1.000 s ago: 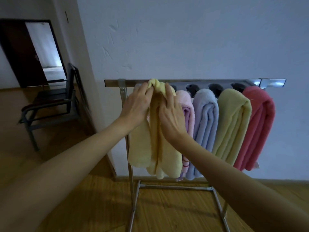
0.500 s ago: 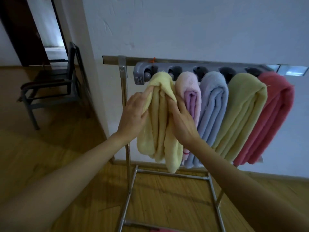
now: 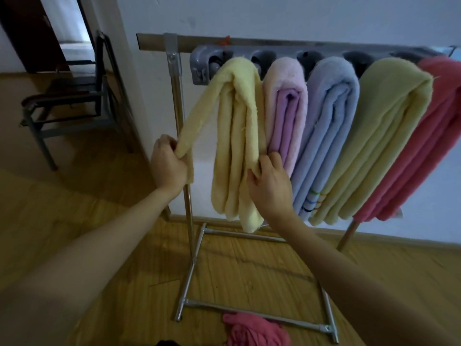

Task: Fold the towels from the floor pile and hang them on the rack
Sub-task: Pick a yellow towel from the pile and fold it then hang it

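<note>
Step in hand: the pale yellow towel (image 3: 237, 136) is draped at the left end of the rack (image 3: 249, 43) and is being straightened so that its halves hang level.
Left hand (image 3: 169, 166): the fingers are curled tight round the towel's outer flap, which is drawn out to the left, away from the rest of the folds.
Right hand (image 3: 270, 183): the thumb and fingers are pinched on the right edge of the hanging folds, just beside the pink towel (image 3: 287, 116).
Good practice: the outer flap is best brought back against the other layers, the edges matched, and both sides smoothed downward with an even pull, so that the towel is not dragged off its peg.
Neighbours: the pink towel, a blue towel (image 3: 326, 136), a yellow-green towel (image 3: 374, 146) and a red towel (image 3: 429, 136) are hung in a row to the right, each touching the next; they are best left undisturbed.
Remaining work: a crumpled red towel (image 3: 254, 330) is seen on the floor (image 3: 74, 221) by the rack's base.
Hidden or unclear: the red towel on the floor is cut off by the lower frame edge, so the size of the pile cannot be told. The grey peg holder (image 3: 199, 68) is largely covered by the towels; how each towel is seated is probably over a peg, but this is not shown. The rack's right end is cut off. A dark chair (image 3: 69, 103) stands in dim light at the left.
</note>
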{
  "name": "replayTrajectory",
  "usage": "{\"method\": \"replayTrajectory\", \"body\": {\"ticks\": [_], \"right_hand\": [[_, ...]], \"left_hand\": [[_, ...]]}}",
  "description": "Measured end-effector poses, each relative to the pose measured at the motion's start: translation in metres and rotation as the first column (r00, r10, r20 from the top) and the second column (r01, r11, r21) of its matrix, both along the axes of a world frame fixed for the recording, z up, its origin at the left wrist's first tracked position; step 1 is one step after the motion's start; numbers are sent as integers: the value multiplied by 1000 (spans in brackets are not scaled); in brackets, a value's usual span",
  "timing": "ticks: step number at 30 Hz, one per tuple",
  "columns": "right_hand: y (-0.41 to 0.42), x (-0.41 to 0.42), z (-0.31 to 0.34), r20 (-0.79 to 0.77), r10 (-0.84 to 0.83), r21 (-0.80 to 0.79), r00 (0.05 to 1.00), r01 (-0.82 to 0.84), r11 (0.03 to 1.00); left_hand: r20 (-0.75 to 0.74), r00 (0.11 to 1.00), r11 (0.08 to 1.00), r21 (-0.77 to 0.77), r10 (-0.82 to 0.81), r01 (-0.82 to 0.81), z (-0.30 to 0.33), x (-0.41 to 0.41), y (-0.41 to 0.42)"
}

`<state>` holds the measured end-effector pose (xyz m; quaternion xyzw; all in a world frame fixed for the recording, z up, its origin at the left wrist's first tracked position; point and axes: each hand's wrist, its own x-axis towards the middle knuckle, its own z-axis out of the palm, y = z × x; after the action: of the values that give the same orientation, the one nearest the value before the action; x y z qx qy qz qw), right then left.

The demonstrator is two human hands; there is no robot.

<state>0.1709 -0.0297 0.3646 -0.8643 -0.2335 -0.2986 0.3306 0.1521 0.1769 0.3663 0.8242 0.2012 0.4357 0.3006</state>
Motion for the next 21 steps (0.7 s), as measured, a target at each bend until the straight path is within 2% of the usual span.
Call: {"method": "replayTrajectory", "body": {"ticks": [3, 7, 10, 13, 15, 18, 21], "right_hand": [[-2, 1, -10, 22, -22, 13, 1000, 21, 1000], [-11, -3, -23, 61, 17, 27, 998, -18, 999], [-16, -8, -28, 58, 78, 73, 995, -82, 994], [-21, -13, -28, 37, 114, 138, 993, -118, 983], [-24, -14, -28, 26, 127, 165, 992, -129, 978], [-27, -18, -29, -2, 151, 196, 989, -148, 969], [-29, -21, -30, -47, 148, 236, 988, -133, 963]], "left_hand": [[-91, 978, 977, 92, -185, 194, -15, 5, -6], [-204, 897, 906, 85, -392, 415, -38, 6, -22], [-237, 851, 877, -12, -469, 480, -51, 4, -34], [-183, 806, 826, -167, -563, 539, -59, -6, -52], [-159, 813, 827, -165, -560, 537, -63, -10, -63], [-152, 873, 883, -161, -464, 441, -66, -3, -74], [-117, 931, 937, -80, -347, 339, -67, 2, -71]]}}
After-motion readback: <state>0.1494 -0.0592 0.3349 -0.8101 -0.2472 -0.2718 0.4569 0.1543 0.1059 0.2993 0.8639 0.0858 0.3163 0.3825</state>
